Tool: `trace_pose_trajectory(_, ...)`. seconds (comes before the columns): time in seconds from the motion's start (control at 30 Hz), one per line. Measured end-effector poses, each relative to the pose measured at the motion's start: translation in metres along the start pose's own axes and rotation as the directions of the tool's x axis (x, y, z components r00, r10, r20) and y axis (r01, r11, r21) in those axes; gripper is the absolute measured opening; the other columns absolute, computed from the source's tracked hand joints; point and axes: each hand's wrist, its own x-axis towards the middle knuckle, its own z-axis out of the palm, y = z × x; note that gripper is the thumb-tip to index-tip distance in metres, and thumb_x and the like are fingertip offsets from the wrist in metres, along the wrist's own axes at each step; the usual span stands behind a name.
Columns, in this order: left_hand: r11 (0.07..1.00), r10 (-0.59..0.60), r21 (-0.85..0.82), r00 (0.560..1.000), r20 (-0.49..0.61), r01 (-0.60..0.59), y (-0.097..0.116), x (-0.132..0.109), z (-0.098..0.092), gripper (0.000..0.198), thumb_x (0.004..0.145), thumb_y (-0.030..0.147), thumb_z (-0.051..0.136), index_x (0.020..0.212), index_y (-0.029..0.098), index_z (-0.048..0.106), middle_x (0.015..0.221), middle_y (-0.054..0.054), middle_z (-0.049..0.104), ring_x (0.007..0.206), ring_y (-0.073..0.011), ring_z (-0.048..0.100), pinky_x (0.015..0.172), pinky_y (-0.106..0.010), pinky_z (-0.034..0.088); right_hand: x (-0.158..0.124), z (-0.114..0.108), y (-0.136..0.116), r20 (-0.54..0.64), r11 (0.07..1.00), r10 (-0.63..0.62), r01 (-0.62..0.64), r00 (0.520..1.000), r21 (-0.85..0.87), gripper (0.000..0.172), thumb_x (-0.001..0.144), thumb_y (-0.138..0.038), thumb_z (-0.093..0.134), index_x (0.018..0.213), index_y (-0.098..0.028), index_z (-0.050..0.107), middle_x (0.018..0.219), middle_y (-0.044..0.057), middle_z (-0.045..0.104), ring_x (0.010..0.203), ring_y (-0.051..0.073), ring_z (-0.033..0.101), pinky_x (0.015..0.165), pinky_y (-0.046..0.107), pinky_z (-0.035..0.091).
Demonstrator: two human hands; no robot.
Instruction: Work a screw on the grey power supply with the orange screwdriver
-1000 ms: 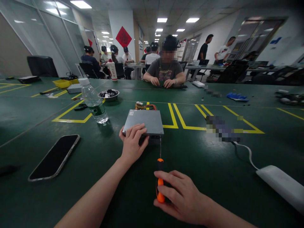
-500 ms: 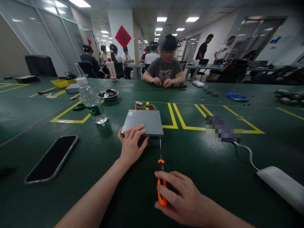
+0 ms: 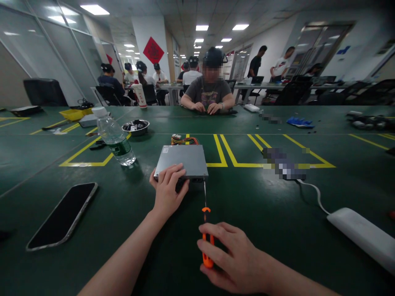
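A grey metal power supply unit [image 3: 185,158] lies flat on the green table, its bundle of coloured wires [image 3: 185,140] at the far side. My left hand [image 3: 169,185] grips its near left part, fingers on top and thumb along the near face. In my right hand [image 3: 230,255] is a screwdriver [image 3: 207,246] with an orange and black handle, pinched between fingers and thumb. Its shaft points away from me, and the tip meets the near face by the right corner. Whether the tip sits in a screw is too small to tell.
Left of the unit stand a water bottle [image 3: 115,142] and a metal bowl [image 3: 135,127] of small parts; a phone [image 3: 63,216] lies nearer. On the right, a white power strip [image 3: 361,234] trails a cable. Across the table sits a person [image 3: 210,92]. Yellow tape marks the tabletop.
The whole view has shifted slightly as my head moved. Both hands keep their holds, with the screwdriver tip still at the unit's near right corner.
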Motion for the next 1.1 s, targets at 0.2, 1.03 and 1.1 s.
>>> trace_pose_trajectory(0.2,1.0,0.007,-0.002,1.0,0.001,-0.007,0.0,0.0,0.001,0.021,0.08,0.028,0.056,0.101,0.027,0.054,0.116,-0.003,0.062,0.111,-0.0236,0.051,0.1,-0.049,0.017,-0.002,-0.003,-0.001,-0.077,0.998,0.023,-0.028,0.997,-0.064,0.022,0.093,-0.032,0.043,0.099,-0.013,0.051,0.095,0.014,0.065,0.082,0.016,0.064,0.068,0.027,0.052)
trace_pose_trajectory(1.03,1.0,0.004,-0.024,1.0,-0.01,-0.005,-0.002,0.001,0.001,0.019,0.08,0.029,0.055,0.1,0.028,0.055,0.113,-0.003,0.063,0.109,-0.0243,0.052,0.1,-0.05,0.016,-0.001,0.007,0.002,-0.058,0.999,-0.023,0.025,0.998,0.026,0.022,0.091,-0.025,0.045,0.108,-0.012,0.044,0.1,0.015,0.063,0.086,0.017,0.064,0.075,0.028,0.053)
trace_pose_trajectory(1.1,1.0,0.002,-0.026,1.0,-0.009,-0.003,-0.003,0.0,0.001,0.02,0.08,0.029,0.056,0.1,0.027,0.054,0.114,-0.003,0.063,0.11,-0.0243,0.051,0.1,-0.05,0.016,-0.001,0.008,0.002,-0.068,0.999,-0.027,0.029,0.997,0.027,0.021,0.091,-0.025,0.044,0.107,-0.012,0.044,0.099,0.015,0.063,0.086,0.017,0.064,0.075,0.028,0.053)
